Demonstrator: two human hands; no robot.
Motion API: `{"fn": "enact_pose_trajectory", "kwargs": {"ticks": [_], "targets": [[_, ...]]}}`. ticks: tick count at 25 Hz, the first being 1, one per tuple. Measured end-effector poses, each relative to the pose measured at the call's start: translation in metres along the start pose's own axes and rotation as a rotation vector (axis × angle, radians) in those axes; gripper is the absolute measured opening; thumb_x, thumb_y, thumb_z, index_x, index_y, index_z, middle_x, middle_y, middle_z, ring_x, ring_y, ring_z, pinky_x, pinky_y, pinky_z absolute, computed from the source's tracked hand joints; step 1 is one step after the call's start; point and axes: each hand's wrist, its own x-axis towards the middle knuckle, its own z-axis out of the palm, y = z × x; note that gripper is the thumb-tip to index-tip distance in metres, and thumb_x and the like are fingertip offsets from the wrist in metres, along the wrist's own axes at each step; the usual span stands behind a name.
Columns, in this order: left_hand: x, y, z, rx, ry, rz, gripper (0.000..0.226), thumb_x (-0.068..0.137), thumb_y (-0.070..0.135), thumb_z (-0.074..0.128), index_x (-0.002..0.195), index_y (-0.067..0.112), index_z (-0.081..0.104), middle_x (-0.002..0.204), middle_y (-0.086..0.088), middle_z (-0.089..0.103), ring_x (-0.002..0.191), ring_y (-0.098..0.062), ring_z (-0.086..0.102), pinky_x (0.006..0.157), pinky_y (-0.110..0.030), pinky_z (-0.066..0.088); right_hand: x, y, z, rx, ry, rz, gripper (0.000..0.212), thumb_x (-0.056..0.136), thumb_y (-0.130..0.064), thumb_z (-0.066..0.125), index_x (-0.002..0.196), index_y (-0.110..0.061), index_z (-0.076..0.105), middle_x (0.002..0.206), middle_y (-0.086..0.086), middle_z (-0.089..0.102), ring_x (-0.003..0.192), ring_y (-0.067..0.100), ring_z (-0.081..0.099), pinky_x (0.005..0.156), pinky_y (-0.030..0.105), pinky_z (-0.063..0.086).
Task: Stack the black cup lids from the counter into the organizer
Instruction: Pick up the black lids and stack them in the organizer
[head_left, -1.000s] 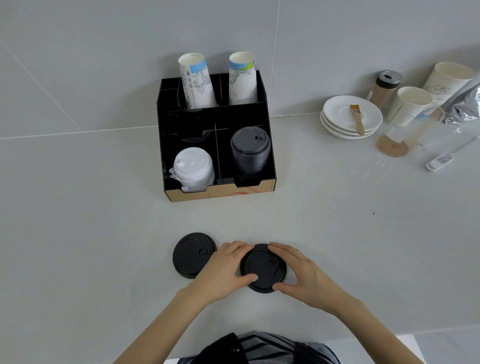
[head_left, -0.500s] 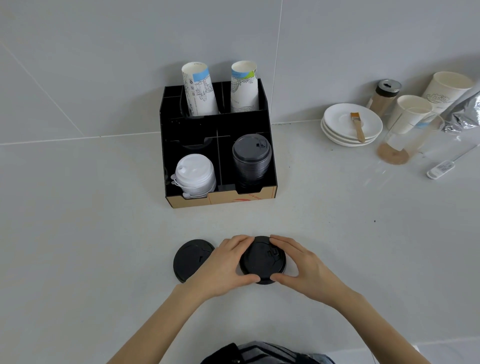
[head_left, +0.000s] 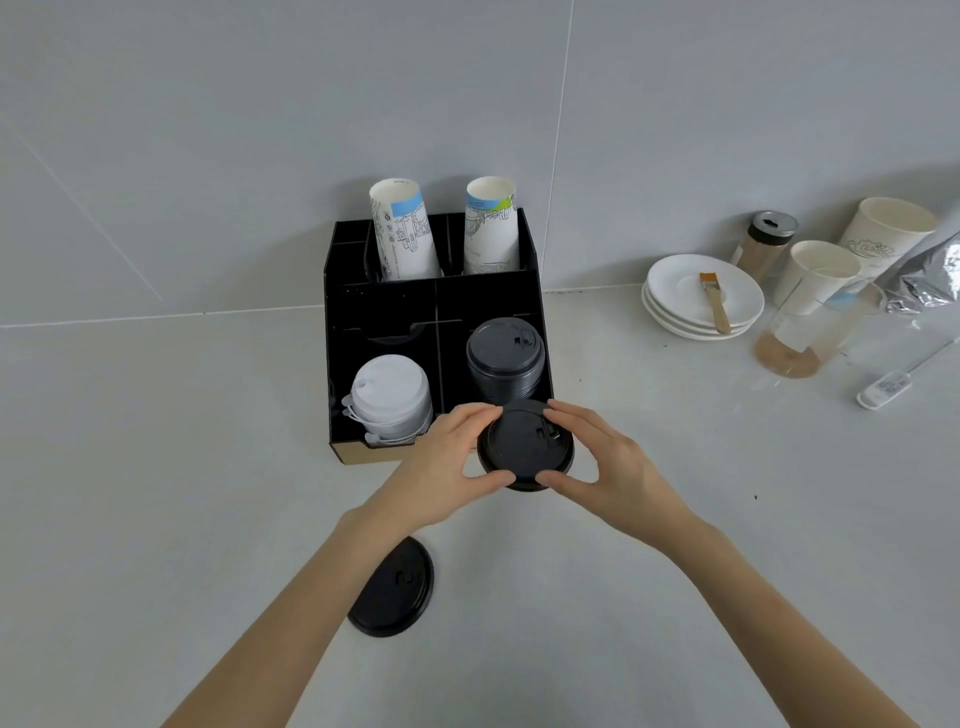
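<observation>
Here, the left hand (head_left: 447, 460) and right hand (head_left: 605, 462) pinch a black lid (head_left: 525, 442) at frame centre, seemingly just before the organizer's (head_left: 382, 299) black stack (head_left: 505, 358). Set down tilted, it could slide off; another lid (head_left: 392, 588) lies lower centre.

The black lid (head_left: 524, 447) pinched between both hands looks like smooth, faintly glossy plastic. Just beyond the grip, the organizer (head_left: 382, 312) is matt black board with a raw brown cardboard front edge, holding printed paper cups (head_left: 402, 231).
</observation>
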Motion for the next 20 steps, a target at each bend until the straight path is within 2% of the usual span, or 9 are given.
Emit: {"fn": "enact_pose_trajectory", "kwargs": {"ticks": [2,4,7,11,13,20], "targets": [[0.012,0.000,-0.006,-0.006,0.029,-0.007,0.062,0.081,0.029,0.062,0.134,0.017,0.031,0.141,0.000,0.036,0.128,-0.016,0.035,0.104,-0.023,0.025,0.012,-0.003,-0.006,-0.005,0.022,0.003,0.057,0.079,-0.027,0.066,0.129,-0.020,0.040,0.142,-0.005,0.039,0.125,0.007,0.039,0.102,0.017,0.028],[0.022,0.000,-0.011,-0.005,0.068,-0.011,0.060,0.082,0.028,0.060,0.134,0.016,0.032,0.141,-0.001,0.036,0.128,-0.017,0.035,0.103,-0.023,0.025,0.025,-0.004,-0.011,-0.016,0.052,0.000,0.056,0.079,-0.027,0.066,0.129,-0.019,0.041,0.141,-0.004,0.040,0.126,0.011,0.040,0.104,0.021,0.031],[0.039,-0.001,-0.016,-0.015,0.130,-0.012,0.057,0.083,0.025,0.060,0.133,0.015,0.034,0.140,-0.003,0.038,0.127,-0.018,0.036,0.102,-0.023,0.027,0.044,-0.003,-0.016,-0.029,0.094,0.011,0.055,0.079,-0.026,0.066,0.128,-0.018,0.042,0.141,-0.004,0.041,0.127,0.011,0.041,0.100,0.016,0.028],[0.058,-0.006,-0.022,-0.025,0.155,-0.029,0.056,0.083,0.024,0.060,0.132,0.016,0.036,0.139,-0.003,0.039,0.126,-0.019,0.037,0.104,-0.028,0.031,0.066,0.001,-0.019,-0.023,0.116,0.023,0.055,0.079,-0.026,0.066,0.127,-0.017,0.043,0.142,-0.002,0.041,0.127,0.013,0.041,0.101,0.019,0.029],[0.067,-0.010,-0.023,-0.030,0.157,-0.036,0.056,0.083,0.024,0.060,0.132,0.016,0.035,0.139,-0.002,0.039,0.127,-0.018,0.037,0.104,-0.029,0.031,0.075,0.004,-0.019,-0.025,0.120,0.026,0.055,0.079,-0.025,0.066,0.127,-0.017,0.043,0.142,-0.002,0.040,0.126,0.012,0.041,0.099,0.016,0.028],[0.086,-0.021,-0.021,-0.009,0.193,-0.072,0.055,0.085,0.024,0.057,0.134,0.017,0.032,0.143,-0.001,0.036,0.130,-0.017,0.031,0.100,-0.017,0.019,0.101,0.013,-0.013,-0.048,0.102,0.032,0.055,0.080,-0.023,0.065,0.129,-0.013,0.040,0.140,0.004,0.040,0.126,0.018,0.042,0.099,0.019,0.030]]}}
